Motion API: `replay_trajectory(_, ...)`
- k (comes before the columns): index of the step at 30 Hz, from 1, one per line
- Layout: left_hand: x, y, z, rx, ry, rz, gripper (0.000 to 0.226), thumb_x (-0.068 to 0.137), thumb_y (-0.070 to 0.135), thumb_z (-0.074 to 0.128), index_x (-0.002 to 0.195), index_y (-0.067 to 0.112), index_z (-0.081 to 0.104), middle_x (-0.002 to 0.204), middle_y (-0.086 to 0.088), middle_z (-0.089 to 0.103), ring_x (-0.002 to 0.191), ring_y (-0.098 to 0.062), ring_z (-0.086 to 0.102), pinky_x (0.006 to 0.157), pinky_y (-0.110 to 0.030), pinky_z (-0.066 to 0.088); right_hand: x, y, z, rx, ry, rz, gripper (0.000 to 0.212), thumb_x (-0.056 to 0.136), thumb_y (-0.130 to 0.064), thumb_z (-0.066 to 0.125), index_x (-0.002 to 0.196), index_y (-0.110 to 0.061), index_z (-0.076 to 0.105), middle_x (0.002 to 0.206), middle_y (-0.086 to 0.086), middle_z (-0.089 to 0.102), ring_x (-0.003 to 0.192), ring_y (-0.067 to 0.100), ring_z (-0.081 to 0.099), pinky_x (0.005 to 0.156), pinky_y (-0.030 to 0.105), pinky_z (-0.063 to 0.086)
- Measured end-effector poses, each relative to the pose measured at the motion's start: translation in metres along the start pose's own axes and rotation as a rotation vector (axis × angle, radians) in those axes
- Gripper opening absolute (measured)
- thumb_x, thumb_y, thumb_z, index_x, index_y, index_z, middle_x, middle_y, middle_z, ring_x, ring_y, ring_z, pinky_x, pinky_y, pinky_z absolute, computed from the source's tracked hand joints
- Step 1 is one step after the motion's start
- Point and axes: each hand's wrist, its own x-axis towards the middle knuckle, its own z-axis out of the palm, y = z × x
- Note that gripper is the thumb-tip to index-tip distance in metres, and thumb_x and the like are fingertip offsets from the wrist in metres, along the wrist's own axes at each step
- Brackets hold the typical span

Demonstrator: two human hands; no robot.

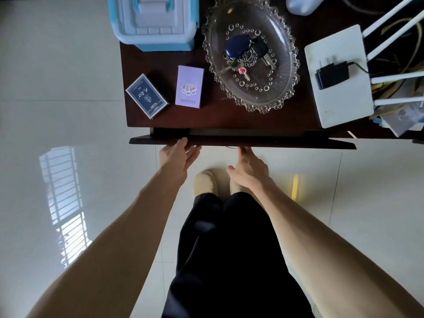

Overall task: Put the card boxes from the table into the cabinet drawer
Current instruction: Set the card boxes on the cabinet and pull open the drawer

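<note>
Both hands at drawer front [241, 143], barely pulled out: left hand [181, 154] open, thumb on top edge; right hand [249, 167] fingers hidden underneath, grip unclear. Navy card box [146, 95] lies flat on table [229, 118], long axis diagonal; lilac card box [189, 87] near-upright, just beside it.

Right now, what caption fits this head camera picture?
Both hands at the dark wooden drawer front; two card boxes wait above.

Setting was a home: oval beaded glass dish [284, 72] holding keys [246, 53], white router [337, 74], glossy pale floor tiles [57, 65]
</note>
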Motion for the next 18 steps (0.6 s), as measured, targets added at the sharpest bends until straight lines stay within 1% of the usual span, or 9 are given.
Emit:
replay_trajectory(3,0.0,-0.007,0.001,0.056,0.048,-0.049,0.013,0.096,0.018,0.061,0.089,0.007,0.059,0.095,-0.018,0.074,0.075,-0.024,0.076,0.073,-0.032,0.063,-0.007,0.004,0.009,0.04,-0.013,0.003,0.069,0.09,-0.041,0.056,0.152,-0.022,0.032,0.157,-0.005,0.034,0.124,0.033,0.058,0.097,0.044,0.046)
replay_trajectory(5,-0.002,-0.011,-0.001,0.088,0.06,-0.092,0.018,0.098,0.023,0.057,0.087,0.009,0.056,0.073,-0.01,0.075,0.059,-0.015,0.072,0.069,-0.024,0.06,-0.008,0.007,0.012,0.11,-0.068,0.019,0.073,0.088,-0.043,0.058,0.153,-0.021,0.035,0.159,-0.004,0.034,0.132,0.029,0.053,0.103,0.041,0.044)
replay_trajectory(6,-0.003,-0.013,-0.002,0.11,0.062,-0.103,0.021,0.099,0.024,0.055,0.085,0.009,0.055,0.064,-0.007,0.073,0.052,-0.012,0.07,0.068,-0.022,0.059,-0.008,0.01,0.011,0.237,-0.109,0.057,0.074,0.086,-0.044,0.061,0.153,-0.02,0.039,0.158,-0.002,0.038,0.135,0.027,0.051,0.107,0.039,0.043)
replay_trajectory(7,-0.002,-0.014,-0.004,0.131,0.067,-0.102,0.023,0.1,0.024,0.055,0.083,0.009,0.054,0.061,-0.007,0.072,0.05,-0.011,0.069,0.067,-0.022,0.059,-0.009,0.013,0.009,0.429,-0.153,0.113,0.075,0.084,-0.046,0.064,0.151,-0.02,0.044,0.153,0.0,0.047,0.134,0.023,0.053,0.107,0.038,0.045)
replay_trajectory(9,-0.001,-0.015,-0.006,0.164,0.094,-0.069,0.02,0.098,0.019,0.058,0.083,0.006,0.055,0.071,-0.013,0.072,0.057,-0.016,0.071,0.066,-0.025,0.061,-0.018,0.023,0.0,0.858,-0.198,0.192,0.067,0.081,-0.05,0.071,0.14,-0.02,0.06,0.135,-0.002,0.066,0.117,0.014,0.068,0.093,0.032,0.049)
replay_trajectory(10,-0.001,-0.014,-0.007,0.184,0.109,-0.055,0.018,0.097,0.017,0.06,0.084,0.004,0.056,0.075,-0.016,0.072,0.062,-0.02,0.073,0.067,-0.027,0.062,-0.024,0.029,-0.004,1.013,-0.192,0.212,0.06,0.081,-0.05,0.073,0.132,-0.02,0.067,0.128,-0.002,0.071,0.105,0.012,0.074,0.085,0.031,0.049)
replay_trajectory(11,-0.001,-0.012,-0.007,0.207,0.115,-0.051,0.016,0.096,0.015,0.061,0.087,0.003,0.057,0.077,-0.017,0.073,0.066,-0.023,0.074,0.068,-0.029,0.062,-0.028,0.036,-0.007,1.123,-0.163,0.24,0.053,0.082,-0.05,0.074,0.125,-0.019,0.07,0.121,-0.002,0.074,0.097,0.012,0.077,0.081,0.032,0.047)
replay_trajectory(14,-0.002,-0.006,-0.007,0.23,0.105,-0.047,0.012,0.095,0.011,0.062,0.087,0.002,0.058,0.085,-0.02,0.074,0.075,-0.028,0.076,0.07,-0.032,0.063,-0.035,0.058,-0.019,1.255,-0.021,0.385,0.041,0.089,-0.05,0.067,0.107,-0.015,0.076,0.104,0.001,0.08,0.087,0.015,0.079,0.079,0.032,0.046)
replay_trajectory(18,-0.002,-0.002,-0.004,0.259,0.126,-0.057,0.016,0.095,0.009,0.06,0.082,0.004,0.052,0.086,-0.022,0.073,0.08,-0.031,0.076,0.07,-0.033,0.062,-0.027,0.073,-0.035,1.256,0.077,0.546,0.047,0.096,-0.053,0.057,0.1,-0.009,0.075,0.096,0.005,0.08,0.083,0.018,0.079,0.065,0.026,0.046)
